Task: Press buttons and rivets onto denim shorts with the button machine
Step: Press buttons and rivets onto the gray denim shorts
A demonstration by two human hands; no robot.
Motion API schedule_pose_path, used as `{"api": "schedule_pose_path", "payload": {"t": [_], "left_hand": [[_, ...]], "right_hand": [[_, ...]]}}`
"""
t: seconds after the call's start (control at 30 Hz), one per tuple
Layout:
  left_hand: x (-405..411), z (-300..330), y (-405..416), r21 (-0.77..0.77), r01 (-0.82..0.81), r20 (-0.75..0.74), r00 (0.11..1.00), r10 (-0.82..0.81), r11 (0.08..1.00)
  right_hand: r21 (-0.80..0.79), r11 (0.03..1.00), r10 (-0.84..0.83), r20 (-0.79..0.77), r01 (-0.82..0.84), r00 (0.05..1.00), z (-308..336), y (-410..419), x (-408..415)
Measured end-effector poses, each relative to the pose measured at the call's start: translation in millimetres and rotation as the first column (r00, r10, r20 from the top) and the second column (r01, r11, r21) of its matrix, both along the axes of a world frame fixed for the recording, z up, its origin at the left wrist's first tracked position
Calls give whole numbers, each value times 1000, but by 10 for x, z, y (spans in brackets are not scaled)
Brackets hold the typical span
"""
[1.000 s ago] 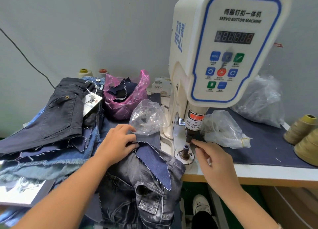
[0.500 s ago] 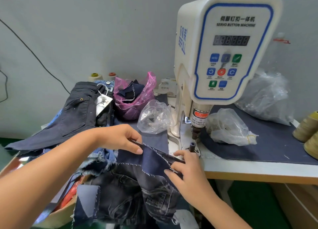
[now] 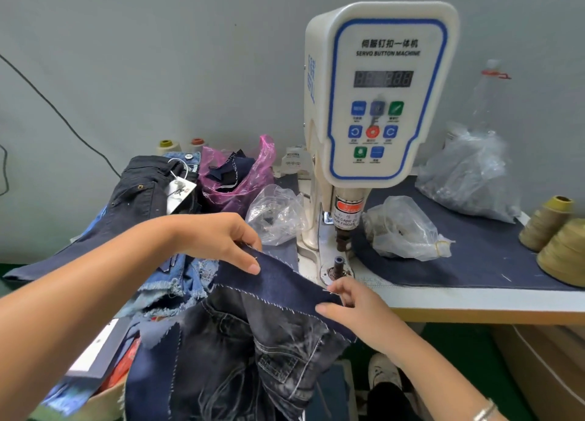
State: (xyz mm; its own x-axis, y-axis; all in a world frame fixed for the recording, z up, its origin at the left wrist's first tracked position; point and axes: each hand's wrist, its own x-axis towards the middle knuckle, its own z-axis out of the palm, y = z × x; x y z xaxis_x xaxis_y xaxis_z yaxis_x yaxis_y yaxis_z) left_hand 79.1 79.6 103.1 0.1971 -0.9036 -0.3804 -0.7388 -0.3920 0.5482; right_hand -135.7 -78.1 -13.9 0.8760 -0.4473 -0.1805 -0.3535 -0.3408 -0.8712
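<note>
We hold the dark denim shorts (image 3: 253, 335) just in front of the servo button machine (image 3: 373, 104), not yet under its punch. Our left hand (image 3: 218, 240) pinches the dark-blue flap's upper edge; our right hand (image 3: 351, 306) grips its lower corner beside the lower die (image 3: 338, 265). We see no button pressed on this flap, so the pressing looks ahead of us.

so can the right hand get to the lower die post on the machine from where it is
Probably yes. The right hand sits just in front of the lower die post, with nothing between them. But it is pinching the dark denim strip and would have to let go or carry the cloth along.
</note>
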Motion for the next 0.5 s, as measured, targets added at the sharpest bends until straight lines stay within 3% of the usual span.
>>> {"api": "schedule_pose_path", "payload": {"t": [0.1,0.2,0.37,0.5], "left_hand": [[4,-18,-21,21,4,-1,1000,-4,1000],[63,-129,-44,93,-19,11,1000,18,995],[104,-472,-143,214,-69,185,982,29,974],[103,-717,-191,244,-111,131,988,80,963]], "right_hand": [[11,991,135,-61,-135,989,99,-132,-93],[206,970,121,43,-128,992,217,-292,-175],[606,790,-112,292,-93,950,139,-380,-215],[742,665,-333,192,86,923,43,-354,-170]]}}
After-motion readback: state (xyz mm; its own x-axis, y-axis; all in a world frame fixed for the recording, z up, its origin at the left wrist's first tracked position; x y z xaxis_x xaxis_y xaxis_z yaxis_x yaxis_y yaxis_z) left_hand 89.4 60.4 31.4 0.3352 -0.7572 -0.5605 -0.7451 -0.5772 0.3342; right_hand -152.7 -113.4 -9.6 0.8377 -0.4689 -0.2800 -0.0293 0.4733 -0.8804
